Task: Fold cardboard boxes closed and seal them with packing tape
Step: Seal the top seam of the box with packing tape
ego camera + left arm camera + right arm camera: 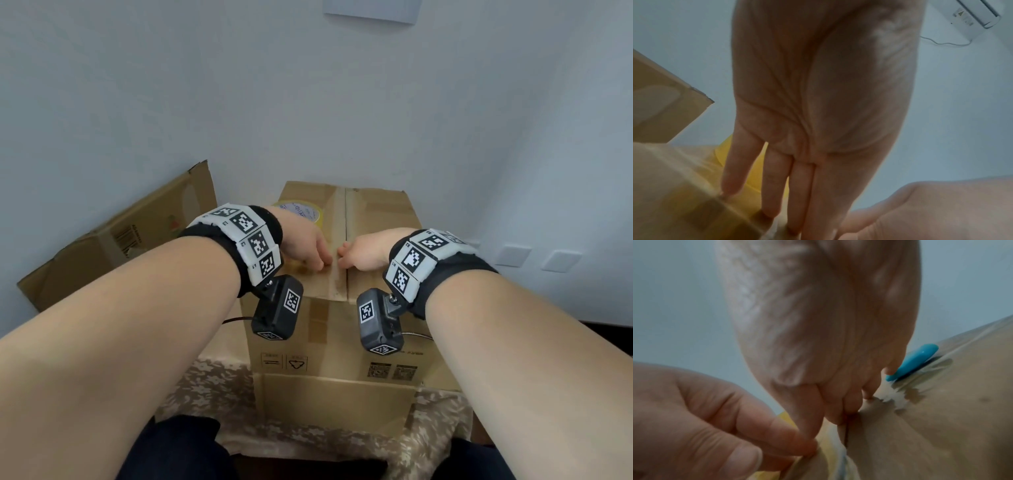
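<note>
A brown cardboard box (376, 219) stands in front of me with its top flaps folded down to a middle seam (346, 233). My left hand (308, 250) lies on the left flap, and its straight fingers (774, 186) press down beside the seam. My right hand (363, 251) meets it from the right, its curled fingertips (836, 410) pressed at the right flap's edge. A yellow tape roll (305, 209) sits on the box top behind my left hand. A blue plastic object (914, 360) lies on the box (941, 418) beside my right little finger.
A flattened cardboard box (113, 240) leans against the wall on the left. The box stands on more cardboard (335, 401) over a patterned cloth (212, 387). A pale wall with sockets (513, 255) rises close behind. An air conditioner (972, 13) hangs high up.
</note>
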